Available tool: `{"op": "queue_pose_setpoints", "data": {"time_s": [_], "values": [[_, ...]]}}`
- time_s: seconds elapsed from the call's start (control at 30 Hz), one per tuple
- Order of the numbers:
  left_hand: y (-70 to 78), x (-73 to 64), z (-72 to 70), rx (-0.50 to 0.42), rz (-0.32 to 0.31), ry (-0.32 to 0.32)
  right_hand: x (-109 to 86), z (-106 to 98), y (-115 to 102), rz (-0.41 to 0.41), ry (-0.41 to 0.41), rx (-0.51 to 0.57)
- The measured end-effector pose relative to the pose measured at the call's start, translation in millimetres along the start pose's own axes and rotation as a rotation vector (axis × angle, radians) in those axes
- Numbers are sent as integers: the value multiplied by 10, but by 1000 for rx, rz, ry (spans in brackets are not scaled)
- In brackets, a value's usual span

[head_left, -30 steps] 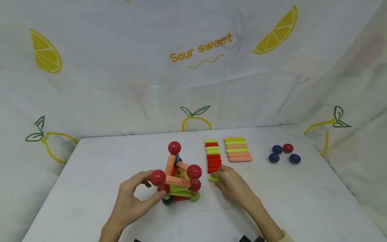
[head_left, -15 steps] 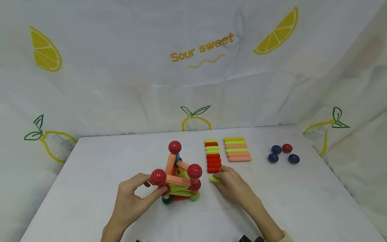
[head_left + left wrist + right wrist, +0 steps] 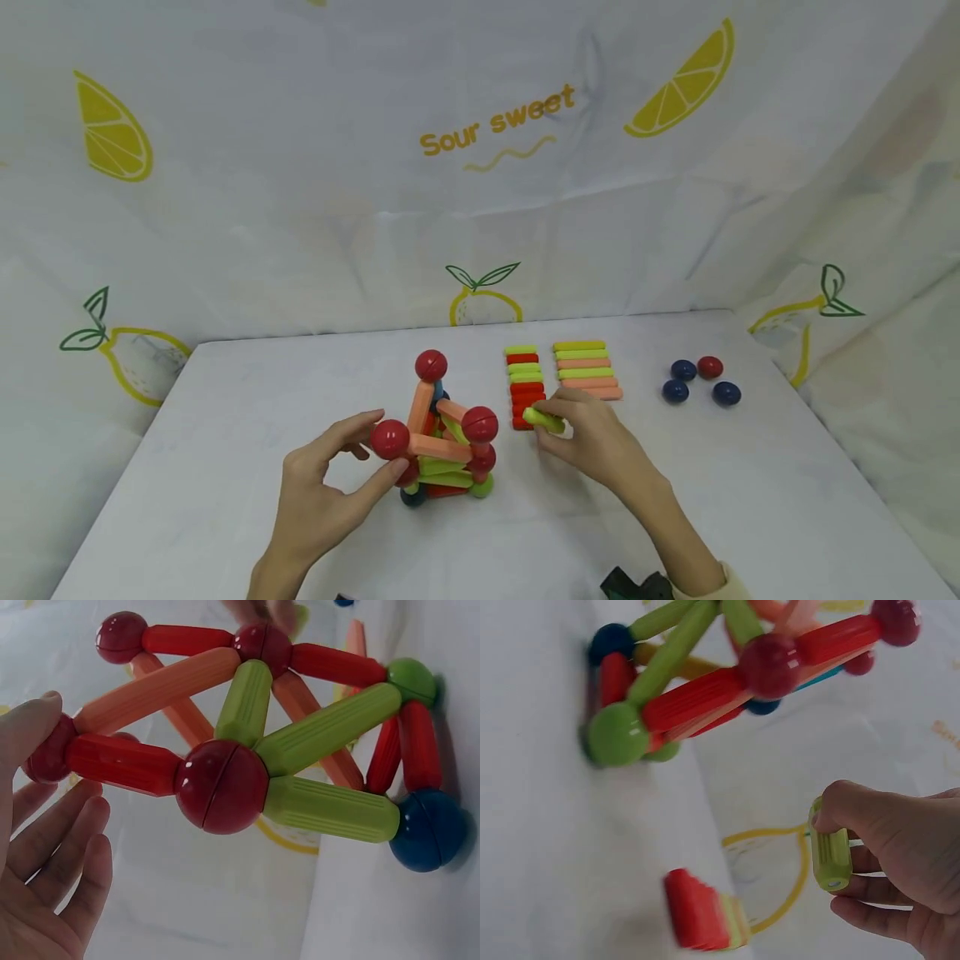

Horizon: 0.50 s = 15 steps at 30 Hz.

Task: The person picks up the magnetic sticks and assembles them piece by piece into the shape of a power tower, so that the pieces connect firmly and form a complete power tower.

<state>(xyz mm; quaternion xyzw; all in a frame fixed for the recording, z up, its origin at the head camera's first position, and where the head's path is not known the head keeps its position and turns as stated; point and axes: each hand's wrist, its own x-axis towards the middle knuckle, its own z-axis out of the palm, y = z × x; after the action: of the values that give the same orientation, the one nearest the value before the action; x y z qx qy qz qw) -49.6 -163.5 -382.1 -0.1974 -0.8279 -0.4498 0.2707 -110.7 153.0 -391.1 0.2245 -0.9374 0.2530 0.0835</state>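
- A ball-and-rod frame (image 3: 439,451) is standing on a white table (image 3: 262,392), red balls topping its corners.
- The left hand (image 3: 318,492), on the frame's left, is holding a red corner ball, thumb pressing, other fingers loosely spread.
- The right hand (image 3: 600,437), right of the frame, is pinching a short lime-green rod (image 3: 545,420) in its grip.
- That rod is hovering apart from the frame's right side, its long axis running roughly sideways, one end facing the frame.
- Stacked rods (image 3: 528,388) and loose balls (image 3: 726,394) are resting farther right and behind.
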Motion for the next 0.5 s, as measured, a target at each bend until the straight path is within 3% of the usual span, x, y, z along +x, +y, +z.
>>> {"op": "queue_pose_setpoints", "data": {"time_s": [0.13,0.27,0.37,0.5], "values": [[34,19,-4,-8,10,26,68,-338,-203,-174,174,26],[57,28,-4,-7,-2,29,141,-581,-497,-349,280,59],[61,27,-1,-16,-8,31,189,-648,-737,-468,290,69],[54,29,11,-40,13,37,246,-599,-994,-554,223,72]]}}
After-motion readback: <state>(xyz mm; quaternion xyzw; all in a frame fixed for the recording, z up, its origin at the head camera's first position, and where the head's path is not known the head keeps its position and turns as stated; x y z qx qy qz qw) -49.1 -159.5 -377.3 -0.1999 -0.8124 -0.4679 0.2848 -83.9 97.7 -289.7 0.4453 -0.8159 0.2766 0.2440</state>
